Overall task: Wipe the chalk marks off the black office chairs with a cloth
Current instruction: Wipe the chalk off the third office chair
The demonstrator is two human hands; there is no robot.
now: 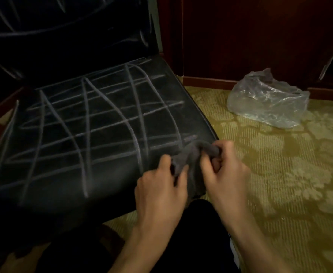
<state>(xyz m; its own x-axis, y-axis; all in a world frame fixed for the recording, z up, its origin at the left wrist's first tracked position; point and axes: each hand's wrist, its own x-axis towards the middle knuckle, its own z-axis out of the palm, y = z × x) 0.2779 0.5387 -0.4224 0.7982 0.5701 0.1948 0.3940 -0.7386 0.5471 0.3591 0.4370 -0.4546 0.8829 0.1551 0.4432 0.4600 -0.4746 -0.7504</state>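
Both hands pinch grey cloth at seat's front-right corner: left hand, right hand. Chalk marks spread toward 10 o'clock; left hand nearer.

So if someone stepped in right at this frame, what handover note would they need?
Left hand and right hand both grip the grey cloth, bunched over the front right corner of the chair seat.
Done: nothing visibly wiped; chalk marks cross the whole seat, more on the backrest.
Left: wipe seat, then backrest.
Plastic bag lies on the carpet.
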